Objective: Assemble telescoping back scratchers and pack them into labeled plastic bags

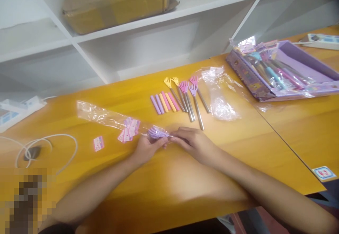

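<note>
A back scratcher with a purple hand-shaped head is held between both my hands over the table. My left hand is closed around the head end, its thumb lying along the near side. At the thin metal rod, the fingers of my right hand pinch together. A clear plastic sleeve stretches left from the head; I cannot tell whether the head is inside it. Pink printed cards lie by the sleeve. Beyond my hands are several back scratchers with yellow, pink and purple heads, beside coloured handle tubes.
A crumpled clear bag lies right of the scratchers. Further right, a purple display box holds wrapped back scratchers. One loose card and a white cable are at left. White shelving with a taped carton stands behind.
</note>
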Available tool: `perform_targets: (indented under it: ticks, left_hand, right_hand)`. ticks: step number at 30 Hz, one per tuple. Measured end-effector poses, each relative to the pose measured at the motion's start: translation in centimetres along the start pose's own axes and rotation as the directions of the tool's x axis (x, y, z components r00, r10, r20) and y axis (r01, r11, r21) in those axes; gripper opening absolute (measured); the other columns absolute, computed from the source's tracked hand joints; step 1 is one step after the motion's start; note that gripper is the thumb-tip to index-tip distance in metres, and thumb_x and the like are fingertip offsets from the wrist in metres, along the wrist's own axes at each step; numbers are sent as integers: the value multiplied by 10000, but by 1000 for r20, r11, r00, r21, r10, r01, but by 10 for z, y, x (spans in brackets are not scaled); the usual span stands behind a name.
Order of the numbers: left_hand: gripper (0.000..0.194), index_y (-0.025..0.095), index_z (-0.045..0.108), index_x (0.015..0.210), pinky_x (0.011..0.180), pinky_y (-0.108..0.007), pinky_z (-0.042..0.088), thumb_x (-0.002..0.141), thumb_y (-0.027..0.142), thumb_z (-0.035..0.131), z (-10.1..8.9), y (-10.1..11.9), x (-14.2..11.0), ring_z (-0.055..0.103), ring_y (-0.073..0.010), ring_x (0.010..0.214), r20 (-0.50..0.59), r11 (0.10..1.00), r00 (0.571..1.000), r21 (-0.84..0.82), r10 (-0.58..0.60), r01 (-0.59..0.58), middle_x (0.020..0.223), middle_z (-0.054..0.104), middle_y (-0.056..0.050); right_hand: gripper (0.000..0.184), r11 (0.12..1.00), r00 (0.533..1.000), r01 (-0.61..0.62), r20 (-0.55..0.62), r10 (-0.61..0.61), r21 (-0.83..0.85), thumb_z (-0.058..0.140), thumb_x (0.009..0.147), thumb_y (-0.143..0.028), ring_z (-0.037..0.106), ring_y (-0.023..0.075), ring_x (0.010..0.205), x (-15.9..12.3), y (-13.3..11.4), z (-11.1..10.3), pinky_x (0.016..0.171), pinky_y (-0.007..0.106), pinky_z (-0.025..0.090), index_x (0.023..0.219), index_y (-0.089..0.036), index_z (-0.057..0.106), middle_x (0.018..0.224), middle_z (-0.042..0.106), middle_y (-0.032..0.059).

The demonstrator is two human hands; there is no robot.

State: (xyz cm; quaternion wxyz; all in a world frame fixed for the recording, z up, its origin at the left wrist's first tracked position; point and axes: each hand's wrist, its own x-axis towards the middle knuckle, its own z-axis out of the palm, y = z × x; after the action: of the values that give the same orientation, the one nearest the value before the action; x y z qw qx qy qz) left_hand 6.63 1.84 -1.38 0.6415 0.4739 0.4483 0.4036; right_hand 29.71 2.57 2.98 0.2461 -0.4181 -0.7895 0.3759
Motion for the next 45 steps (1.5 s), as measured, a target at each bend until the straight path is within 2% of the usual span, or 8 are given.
perform_targets:
  ticks: [3, 7, 14, 25, 30, 35, 40, 45]
  left_hand:
    - [250, 148, 757, 881, 662, -274, 556, 850, 376, 856, -1, 0, 5, 665, -149, 670, -104, 991, 994, -126, 42, -55, 760, 738, -33]
    - [275, 158, 714, 887, 649, -273, 553, 818, 380, 861, 0, 2, 9, 656, -141, 669, -198, 968, 980, -246, -8, -41, 782, 731, -27]
    - [297, 144, 722, 825, 641, -276, 542, 853, 421, 828, -1, -2, 5, 658, -151, 672, -107, 999, 994, -33, 8, -11, 771, 730, -46]
    - [424, 139, 735, 784, 628, -273, 545, 865, 548, 812, 2, 1, -4, 669, -158, 662, -88, 999, 995, 24, -37, 39, 742, 733, -56]
    - [509, 142, 690, 749, 574, -244, 497, 901, 620, 775, 2, -1, 0, 618, -123, 610, -196, 1000, 981, -20, 6, -10, 693, 686, -29]
    - [502, 162, 621, 757, 549, -219, 456, 909, 614, 777, -3, -5, 9, 574, -91, 587, -353, 984, 935, -150, 32, -91, 685, 630, 12]
    - [491, 161, 620, 836, 548, -226, 467, 853, 603, 833, -4, -6, 9, 589, -94, 585, -297, 992, 955, -118, 4, -41, 721, 659, 8]
    - [492, 151, 636, 885, 522, -229, 456, 838, 592, 850, -5, -7, 7, 588, -94, 552, -202, 997, 979, -77, -19, 4, 718, 670, 3]
  right_hand:
    - [306, 999, 999, -32, 23, 33, -10, 550, 1107, -437, 698, 183, 864, -1, 3, -8, 790, 300, 527, 1174, -216, 750, 1028, 755, 72]
    - [260, 996, 998, -9, 56, 13, -84, 544, 1096, -370, 650, 174, 757, 1, 12, -11, 712, 296, 502, 1106, -197, 737, 929, 726, 61]
    - [444, 994, 996, 75, 58, -71, -80, 454, 1137, -443, 660, 183, 777, 2, 13, -4, 719, 298, 507, 954, -189, 769, 862, 698, 74]
    - [396, 994, 995, 104, 3, -104, -28, 464, 1138, -399, 681, 187, 826, -1, 9, 11, 775, 293, 530, 984, -198, 768, 900, 705, 82]
    - [253, 998, 986, 66, 154, -64, -11, 554, 1097, -382, 707, 215, 921, 1, 8, 1, 858, 319, 560, 1163, -215, 733, 1045, 745, 92]
    - [266, 997, 963, -72, 263, 66, 11, 518, 1104, -405, 699, 220, 1001, -2, 17, -24, 893, 334, 552, 1305, -244, 585, 1207, 720, 83]
    - [304, 987, 953, -159, 259, 155, -7, 362, 1138, -533, 653, 208, 916, -9, 15, -39, 803, 319, 525, 1153, -250, 472, 1053, 671, 53]
    - [285, 994, 972, -104, 208, 111, -45, 299, 1152, -475, 636, 182, 771, -12, 3, -25, 678, 285, 460, 1093, -251, 465, 967, 674, 34]
